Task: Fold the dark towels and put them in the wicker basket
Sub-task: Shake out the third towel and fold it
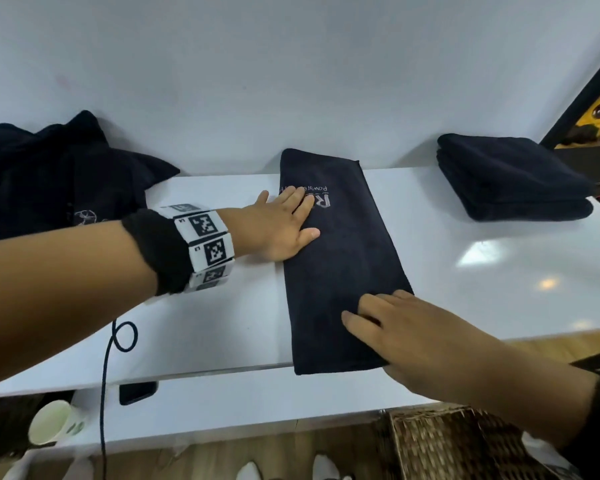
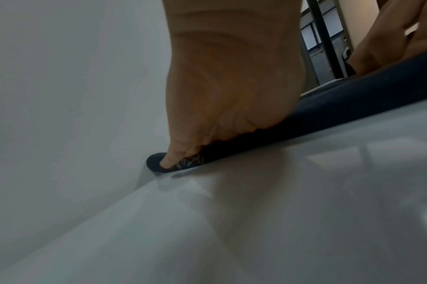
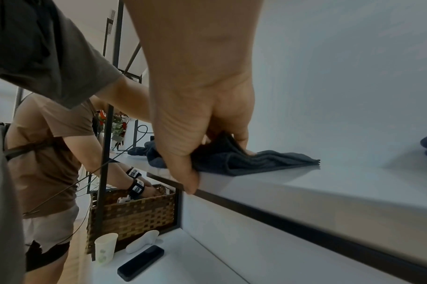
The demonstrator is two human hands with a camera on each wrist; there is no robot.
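A dark towel (image 1: 340,258), folded into a long strip with pale lettering, lies across the middle of the white table (image 1: 482,271). My left hand (image 1: 288,220) lies flat on its far left part with straight fingers; in the left wrist view the fingertips (image 2: 168,161) press the towel's edge (image 2: 329,107) down. At the near right corner my right hand (image 1: 378,317) has its fingers on top. In the right wrist view the right hand (image 3: 207,146) grips the bunched cloth (image 3: 256,161) at the table's front edge. The wicker basket (image 1: 447,441) stands below, at the lower right.
A heap of unfolded dark towels (image 1: 49,181) lies far left, and a folded stack (image 1: 510,178) far right. The lower shelf holds a paper cup (image 1: 49,424), a phone (image 1: 137,393) and a cable (image 1: 104,393). Another person (image 3: 49,153) reaches into a second basket (image 3: 134,213).
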